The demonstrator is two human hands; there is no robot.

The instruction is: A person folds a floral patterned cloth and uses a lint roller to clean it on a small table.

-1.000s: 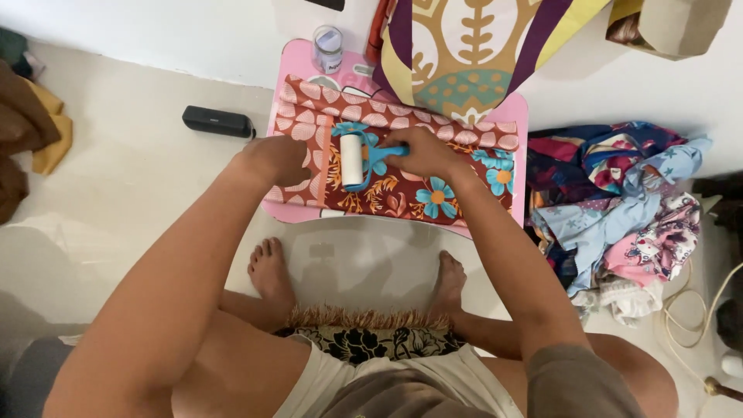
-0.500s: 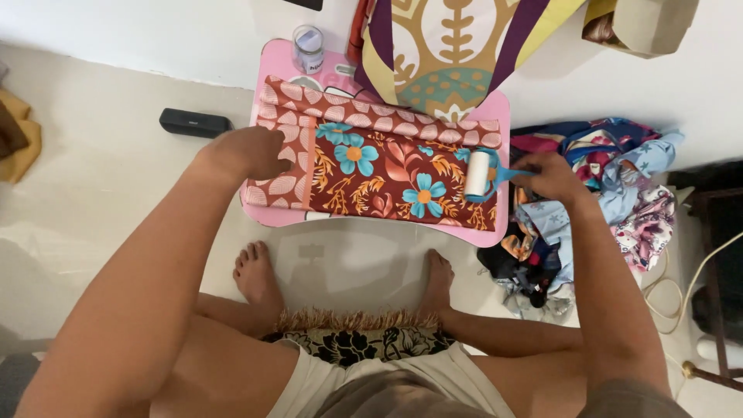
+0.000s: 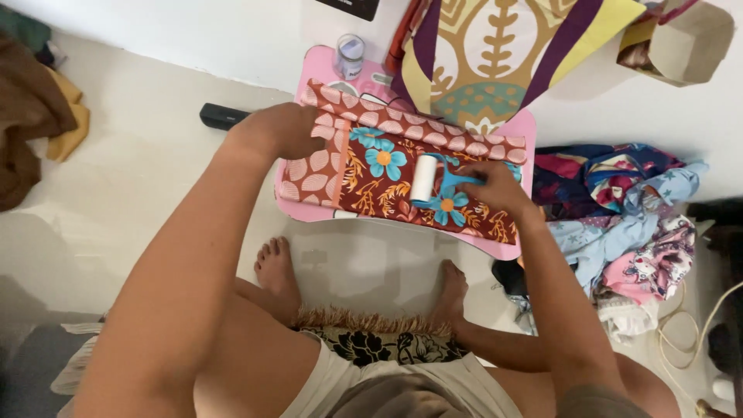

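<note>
**Hands rolling a lint roller over patterned cloth**

Right hand (image 3: 495, 188) gripped the blue handle of a lint roller (image 3: 424, 179), fingers closed around it. The white roll lay flat on a folded cloth (image 3: 387, 178), near the middle of it, with its length running away from the person. The cloth was dark red with blue flowers and orange leaves, and had a band of pink leaf shapes along its far and left edges. The left hand (image 3: 288, 128) pressed down on the cloth's far left corner, fingers curled and holding nothing.

The cloth was spread across a small pink table (image 3: 520, 124) that stood on a pale floor. A small clear jar (image 3: 350, 56) sat at the table's far edge. Behind the table leaned a large bag (image 3: 495, 54) printed in yellow, purple and teal. A black rectangular object (image 3: 223, 116) lay on the floor to the left of the table. A heap of mixed colourful clothes (image 3: 627, 209) lay to the right. The person's bare feet (image 3: 275, 267) rested on the floor below the table.
</note>
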